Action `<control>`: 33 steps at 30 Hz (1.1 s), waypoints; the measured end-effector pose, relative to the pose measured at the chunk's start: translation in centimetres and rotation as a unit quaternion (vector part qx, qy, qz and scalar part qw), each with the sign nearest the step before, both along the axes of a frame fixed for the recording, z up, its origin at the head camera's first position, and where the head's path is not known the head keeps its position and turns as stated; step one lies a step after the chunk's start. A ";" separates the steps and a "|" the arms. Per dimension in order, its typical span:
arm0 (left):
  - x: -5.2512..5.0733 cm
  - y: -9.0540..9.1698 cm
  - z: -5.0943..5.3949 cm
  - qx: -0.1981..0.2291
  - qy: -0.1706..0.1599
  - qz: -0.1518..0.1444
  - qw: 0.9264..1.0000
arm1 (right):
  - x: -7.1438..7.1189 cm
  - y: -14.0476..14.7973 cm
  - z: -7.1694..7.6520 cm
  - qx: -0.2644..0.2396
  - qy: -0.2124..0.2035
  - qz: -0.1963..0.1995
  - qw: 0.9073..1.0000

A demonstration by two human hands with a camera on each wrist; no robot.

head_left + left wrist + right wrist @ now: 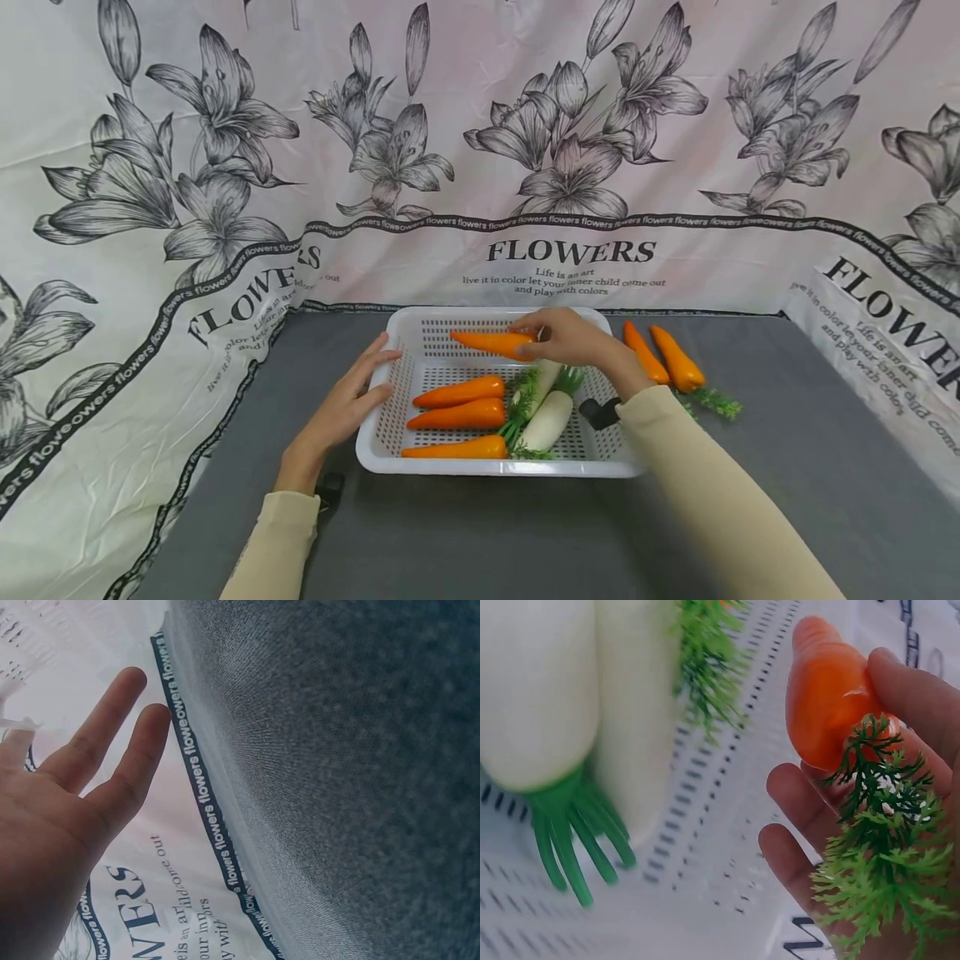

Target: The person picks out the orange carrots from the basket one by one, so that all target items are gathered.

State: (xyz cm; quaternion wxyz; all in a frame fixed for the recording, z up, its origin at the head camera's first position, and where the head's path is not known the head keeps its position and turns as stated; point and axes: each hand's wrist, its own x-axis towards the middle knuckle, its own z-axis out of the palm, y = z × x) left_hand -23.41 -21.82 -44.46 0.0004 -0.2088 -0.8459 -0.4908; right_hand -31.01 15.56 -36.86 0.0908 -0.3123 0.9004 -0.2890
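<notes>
In the head view a white perforated basket (495, 468) holds three orange carrots (457, 414) at its left and two white radishes (546, 423) right of them. The right hand (573, 337) grips another carrot (487, 342) over the basket's far part, its tip pointing left. The right wrist view shows that carrot (829, 697) by its thick end, green leaves hanging over the palm of the hand (900, 825). At the basket's left rim rests the left hand (345, 404), fingers extended; the left wrist view shows the hand (82, 795) with straight, spread fingers.
Two more carrots (678, 358) with green leaves lie on the grey table (480, 542), right of the basket. Flower-printed cloth (555, 267) stands behind the table and along both sides.
</notes>
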 end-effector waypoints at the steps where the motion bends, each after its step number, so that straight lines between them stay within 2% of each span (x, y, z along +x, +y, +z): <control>1: 0.0 0.0 0.0 0.001 0.000 -0.001 1.000 | 0.1 0.3 0.2 -0.005 0.006 -0.003 1.000; 4: 0.1 0.0 0.0 0.003 -0.002 0.000 1.000 | 0.3 1.6 0.6 -0.028 0.023 -0.026 0.999; 7: 0.0 0.0 0.0 0.002 -0.002 -0.003 1.000 | 0.7 3.4 1.0 -0.047 0.026 -0.066 0.996; 12: 0.1 0.0 0.0 -0.004 0.002 -0.002 1.000 | 1.5 6.6 1.9 -0.065 0.008 -0.143 0.988; 15: 0.0 -0.1 0.0 -0.001 0.001 0.000 1.000 | 2.0 8.4 2.4 -0.069 0.003 -0.172 0.983; 18: 0.0 -0.1 0.0 0.000 -0.003 0.000 1.000 | 2.6 10.4 2.3 -0.062 0.003 -0.195 0.979; 22: 0.1 -0.1 -0.1 -0.002 -0.006 0.001 1.000 | 3.1 13.2 1.1 -0.062 0.005 -0.235 0.970; 29: 0.3 0.1 0.0 -0.008 0.003 0.010 1.000 | 3.9 17.9 -2.0 -0.030 0.057 -0.317 0.946; 33: 0.3 0.1 0.1 -0.009 0.004 0.012 1.000 | 4.6 20.3 -3.6 -0.022 0.073 -0.341 0.937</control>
